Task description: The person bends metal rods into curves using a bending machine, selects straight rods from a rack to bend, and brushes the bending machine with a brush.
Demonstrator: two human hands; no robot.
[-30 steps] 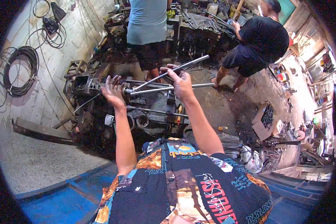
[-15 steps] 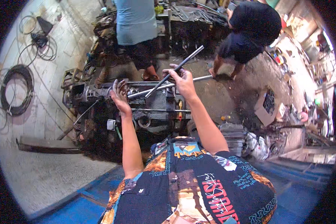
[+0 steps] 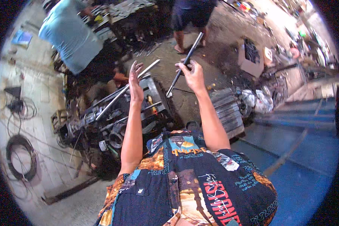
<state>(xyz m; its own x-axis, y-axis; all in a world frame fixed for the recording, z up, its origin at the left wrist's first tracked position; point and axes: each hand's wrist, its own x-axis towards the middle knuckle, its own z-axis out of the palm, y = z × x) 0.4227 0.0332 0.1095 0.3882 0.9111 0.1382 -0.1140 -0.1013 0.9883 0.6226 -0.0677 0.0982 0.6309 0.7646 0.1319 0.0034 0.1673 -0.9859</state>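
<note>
My right hand [image 3: 194, 77] pinches a slim metal rod [image 3: 174, 84], dark along its middle and bright at both ends. The rod slants, with its upper end away to the right. My left hand [image 3: 136, 87] is raised with its fingers stretched out and holds nothing; the fingertips look blackened. Behind that hand a longer bright rod [image 3: 112, 102] lies slanting across a dark, greasy machine [image 3: 148, 86]. Whether the left hand touches the long rod cannot be told. A tool with a yellow and red handle [image 3: 150, 100] rests on the machine.
A person in a light blue shirt [image 3: 69, 37] bends by a cluttered bench at the far left. Another in dark shorts [image 3: 190, 17] stands ahead. Ridged metal blocks [image 3: 226, 109], a cardboard box [image 3: 251, 60] and a blue surface [image 3: 305, 150] are to my right. A cable coil [image 3: 20, 157] lies left.
The view has swung right, so machine and people appear further left. My left hand has moved up and right in the picture. The rod in my right hand stands steeper, clear of the long rod.
</note>
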